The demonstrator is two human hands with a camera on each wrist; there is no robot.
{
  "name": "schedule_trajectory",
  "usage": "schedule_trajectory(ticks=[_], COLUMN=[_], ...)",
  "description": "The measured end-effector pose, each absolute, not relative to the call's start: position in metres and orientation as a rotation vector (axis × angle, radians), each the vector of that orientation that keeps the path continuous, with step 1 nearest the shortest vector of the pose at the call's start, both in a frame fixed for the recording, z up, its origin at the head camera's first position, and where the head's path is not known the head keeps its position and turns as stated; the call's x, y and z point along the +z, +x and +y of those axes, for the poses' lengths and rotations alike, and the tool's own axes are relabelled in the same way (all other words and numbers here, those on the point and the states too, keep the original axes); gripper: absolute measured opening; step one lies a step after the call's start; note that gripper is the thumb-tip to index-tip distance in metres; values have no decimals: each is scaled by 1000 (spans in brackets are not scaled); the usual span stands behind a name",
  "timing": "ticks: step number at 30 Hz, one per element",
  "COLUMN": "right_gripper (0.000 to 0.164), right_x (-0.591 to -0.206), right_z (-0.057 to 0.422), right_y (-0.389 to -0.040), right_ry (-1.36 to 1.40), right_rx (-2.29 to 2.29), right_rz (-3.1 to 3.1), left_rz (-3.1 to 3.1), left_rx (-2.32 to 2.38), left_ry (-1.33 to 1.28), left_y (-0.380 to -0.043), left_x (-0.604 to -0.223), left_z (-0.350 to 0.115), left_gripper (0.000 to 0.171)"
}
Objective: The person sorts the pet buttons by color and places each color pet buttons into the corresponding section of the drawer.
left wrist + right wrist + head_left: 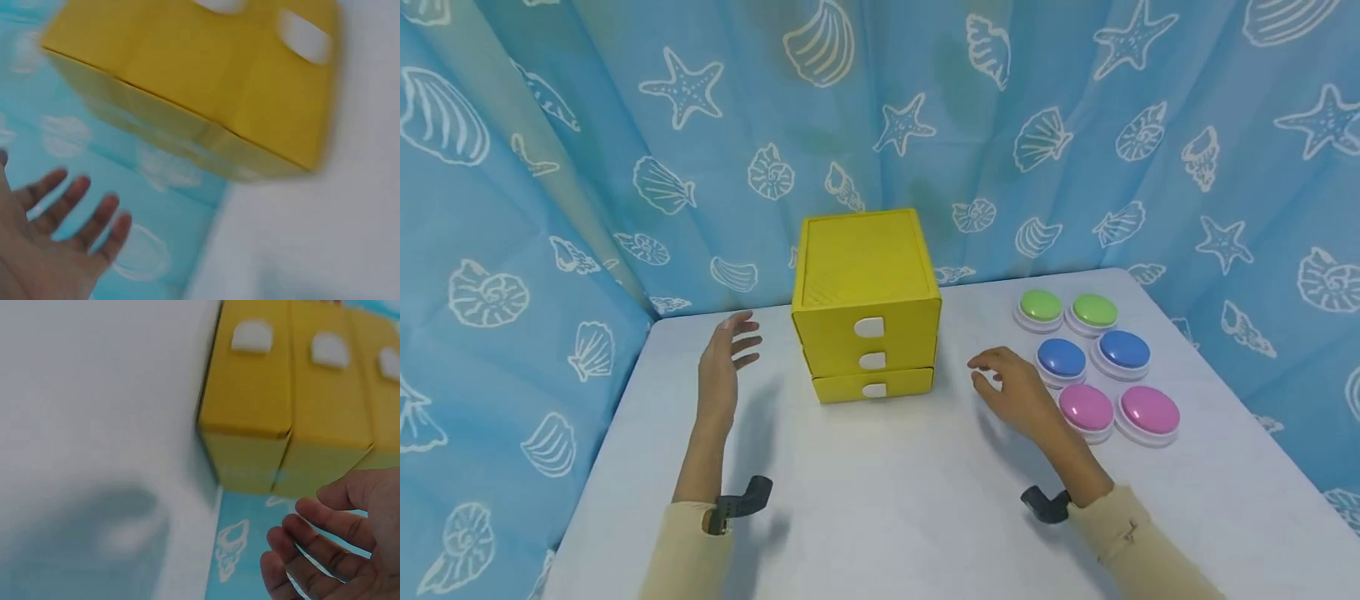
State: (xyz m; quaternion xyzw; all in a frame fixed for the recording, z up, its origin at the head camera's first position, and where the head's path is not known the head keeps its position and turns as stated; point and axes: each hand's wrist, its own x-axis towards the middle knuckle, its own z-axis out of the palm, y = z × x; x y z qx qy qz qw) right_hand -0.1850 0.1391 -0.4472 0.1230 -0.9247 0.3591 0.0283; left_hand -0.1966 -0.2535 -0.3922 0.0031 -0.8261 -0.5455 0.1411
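Note:
A yellow box of three stacked drawers (867, 258) stands at the back middle of the white table, each drawer front bearing a white rounded tab. To its left, apart from it, my left hand (724, 367) is raised with fingers spread and nothing in them. On the other side my right hand (1018, 392) hovers with loosely bent fingers, also holding nothing. The left wrist view has the yellow drawers (187, 81) blurred beyond the left hand (56, 244). In the right wrist view, the right hand (337, 544) is near the side of the drawers (250, 381).
On the right of the table (880, 500) sit two green buttons (1041, 306), two blue buttons (1125, 349) and two pink buttons (1150, 410), all on white round bases. A blue curtain (880, 108) with white shells and starfish hangs behind and at both sides.

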Motion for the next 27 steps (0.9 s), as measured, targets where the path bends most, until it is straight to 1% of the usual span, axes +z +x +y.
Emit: schedule_trajectory(ticks=[2,6,10,13,16,19,25,27], right_gripper=[24,22,24,28,31,30,15,15], right_x=[-446,-442,-435,-429,-420,-408,-386,-385], right_z=[135,123,109,100,93,85,65,58], right_y=[-169,-139,-118,-110,-109,-115,-139,-149], right_ry=[422,490,466,444,490,572,620,611], right_rx=[1155,1150,1180,1211,1225,1216,1226,1232], right_rz=[-2784,-2671,-2652,-2647,-2602,-2532,-2405,-2370], left_rz=[-2254,-2297,-2449,-2480,-2465,-2447,-2431,-2418], left_rx=[-1758,-1795,-1696,-1675,-1646,-1585,-1551,-1568], left_ry=[-112,-281,-240,-176,-164,-185,-184,-183], left_y=[-195,-199,-203,-203,-203,-203,-204,-204], left_x=[-378,-364,-370,-378,-382,-380,-374,-374], left_z=[-253,-247,-239,-234,-232,-232,-230,-229], left_gripper=[50,42,42,44,44,42,41,40])
